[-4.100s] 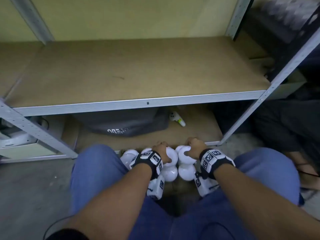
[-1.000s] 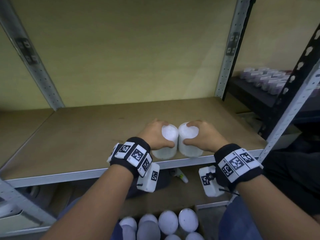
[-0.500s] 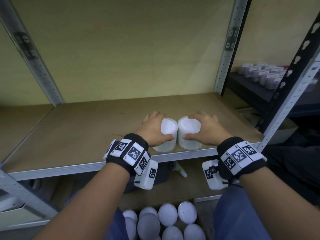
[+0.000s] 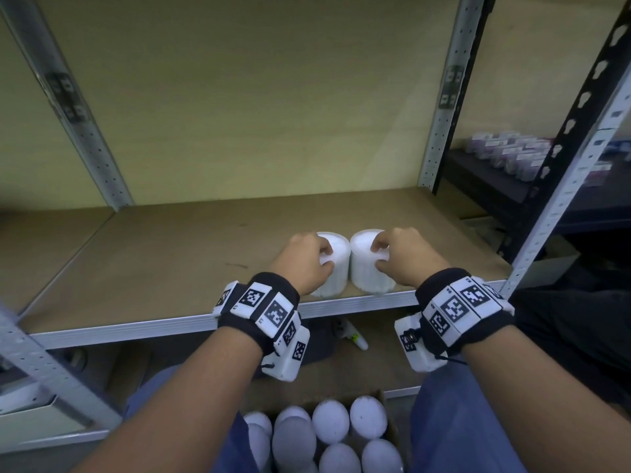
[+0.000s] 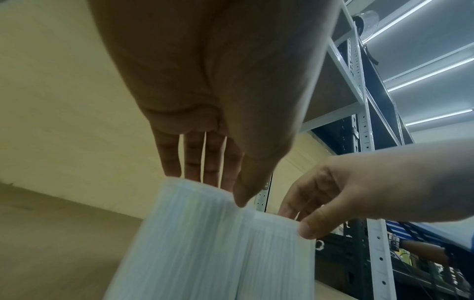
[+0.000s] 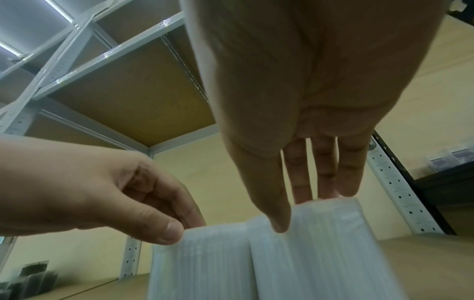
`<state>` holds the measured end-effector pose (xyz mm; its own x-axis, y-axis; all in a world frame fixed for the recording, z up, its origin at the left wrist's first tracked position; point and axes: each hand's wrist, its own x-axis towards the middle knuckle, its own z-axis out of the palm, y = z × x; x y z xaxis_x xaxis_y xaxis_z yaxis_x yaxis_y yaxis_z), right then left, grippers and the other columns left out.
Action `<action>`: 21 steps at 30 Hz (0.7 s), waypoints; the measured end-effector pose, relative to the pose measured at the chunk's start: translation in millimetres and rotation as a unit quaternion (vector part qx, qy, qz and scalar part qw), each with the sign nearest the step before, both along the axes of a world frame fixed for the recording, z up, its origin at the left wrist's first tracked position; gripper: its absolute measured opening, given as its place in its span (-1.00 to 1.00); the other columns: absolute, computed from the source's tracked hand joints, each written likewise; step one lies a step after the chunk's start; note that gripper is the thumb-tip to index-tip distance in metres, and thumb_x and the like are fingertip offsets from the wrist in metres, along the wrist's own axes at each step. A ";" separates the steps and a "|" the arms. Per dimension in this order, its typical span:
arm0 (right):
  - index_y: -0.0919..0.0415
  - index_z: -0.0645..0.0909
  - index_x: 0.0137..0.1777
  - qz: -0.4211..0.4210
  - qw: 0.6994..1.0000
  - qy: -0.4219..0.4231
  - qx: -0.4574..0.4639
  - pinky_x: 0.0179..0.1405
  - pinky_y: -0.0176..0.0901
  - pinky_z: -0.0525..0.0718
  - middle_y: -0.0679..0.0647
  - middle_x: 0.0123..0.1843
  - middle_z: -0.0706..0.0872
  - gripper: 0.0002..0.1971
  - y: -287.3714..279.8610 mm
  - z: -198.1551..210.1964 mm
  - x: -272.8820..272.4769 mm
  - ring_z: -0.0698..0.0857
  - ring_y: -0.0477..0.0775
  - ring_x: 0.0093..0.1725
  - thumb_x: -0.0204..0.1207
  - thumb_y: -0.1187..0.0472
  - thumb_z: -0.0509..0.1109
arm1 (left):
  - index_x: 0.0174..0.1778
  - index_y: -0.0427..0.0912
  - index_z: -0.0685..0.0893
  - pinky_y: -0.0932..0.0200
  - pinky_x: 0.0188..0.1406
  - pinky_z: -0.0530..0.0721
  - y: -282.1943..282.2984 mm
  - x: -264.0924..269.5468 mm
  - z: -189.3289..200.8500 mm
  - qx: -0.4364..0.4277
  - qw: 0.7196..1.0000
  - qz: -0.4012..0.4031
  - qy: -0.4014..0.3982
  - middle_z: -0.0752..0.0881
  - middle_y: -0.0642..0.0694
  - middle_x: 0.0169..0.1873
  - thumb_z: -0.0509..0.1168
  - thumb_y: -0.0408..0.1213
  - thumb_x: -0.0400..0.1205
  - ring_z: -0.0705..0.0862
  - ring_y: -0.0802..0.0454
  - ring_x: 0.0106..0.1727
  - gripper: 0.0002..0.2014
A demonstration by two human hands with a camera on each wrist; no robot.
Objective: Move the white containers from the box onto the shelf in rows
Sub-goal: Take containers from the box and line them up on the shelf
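Note:
Two white ribbed containers stand upright and side by side at the front edge of the wooden shelf (image 4: 170, 261). My left hand (image 4: 326, 257) pinches the top rim of the left container (image 4: 336, 278), fingers on the lid and thumb on the near side. My right hand (image 4: 377, 257) holds the right container (image 4: 363, 274) the same way. The left wrist view shows my left hand (image 5: 225, 190) at the rim of its container (image 5: 184, 243). The right wrist view shows my right hand (image 6: 305, 211) on the other (image 6: 320, 243). Several more white containers (image 4: 330, 423) fill the box (image 4: 391, 428) between my knees.
The shelf's metal front rail (image 4: 341, 307) runs just under my wrists, with grey uprights (image 4: 440, 97) at the back. The shelf board is bare behind and left of the pair. A black rack (image 4: 505, 151) with small labelled items stands to the right. A white bottle (image 4: 351, 334) lies on the lower shelf.
Both hands lifted a container each from the box to the shelf's front edge. Since half a second ago they slid from the containers' sides back to the top rims.

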<state>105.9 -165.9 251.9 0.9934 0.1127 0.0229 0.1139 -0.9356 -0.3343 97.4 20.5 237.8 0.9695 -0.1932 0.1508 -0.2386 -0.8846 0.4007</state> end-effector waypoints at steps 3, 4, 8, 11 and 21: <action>0.09 0.65 0.31 -0.004 1.000 -0.005 -0.011 0.21 -0.08 0.66 0.10 0.30 0.70 -0.66 -0.2 -1.0 7.3 0.70 0.12 0.21 0.52 0.25 0.41 | 0.23 -0.11 0.70 0.10 0.22 0.61 -1.2 7.8 -0.8 -0.008 1.000 0.005 0.000 0.68 -0.08 0.25 0.29 -0.19 0.61 0.64 -0.05 0.25 -0.71; 0.09 0.65 0.31 -0.005 1.000 -0.007 -0.013 0.22 -0.08 0.65 0.10 0.30 0.70 -0.66 -0.6 -1.0 10.4 0.69 0.13 0.22 0.53 0.24 0.40 | 0.23 -0.12 0.70 0.11 0.21 0.61 -2.0 11.9 -0.6 -0.012 1.000 0.007 0.001 0.68 -0.09 0.25 0.29 -0.20 0.61 0.64 -0.05 0.25 -0.71; 0.08 0.65 0.31 -0.017 1.000 -0.010 -0.017 0.24 -0.04 0.65 0.11 0.31 0.70 -0.66 -2.5 -2.1 29.9 0.69 0.16 0.22 0.52 0.23 0.40 | 0.24 -0.16 0.70 0.16 0.24 0.57 -7.3 34.3 1.2 -0.017 1.000 0.004 0.002 0.69 -0.10 0.27 0.32 -0.23 0.61 0.65 -0.04 0.28 -0.70; 0.09 0.65 0.29 -0.021 1.000 -0.008 -0.021 0.24 -0.04 0.65 0.11 0.31 0.70 -0.66 -5.4 -3.7 52.4 0.69 0.16 0.23 0.52 0.22 0.41 | 0.26 -0.19 0.69 0.14 0.31 0.54 -12.8 56.6 0.4 -0.026 1.000 0.005 0.011 0.68 -0.12 0.30 0.31 -0.25 0.62 0.63 -0.06 0.33 -0.70; 0.17 0.64 0.32 -0.032 0.999 -0.022 -0.020 0.28 -0.09 0.58 0.13 0.37 0.66 -0.67 -16.7 -5.9 132.3 0.64 0.16 0.32 0.56 0.26 0.37 | 0.30 -0.24 0.67 0.13 0.35 0.54 -32.4 146.1 -5.2 -0.038 0.999 0.010 0.017 0.67 -0.16 0.32 0.32 -0.26 0.62 0.63 -0.09 0.34 -0.67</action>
<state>238.2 -182.6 246.0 0.9968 0.0499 0.0629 0.0662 -0.9539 -0.2926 243.5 -11.9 232.6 0.9779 -0.1631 0.1308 -0.2062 -0.8557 0.4747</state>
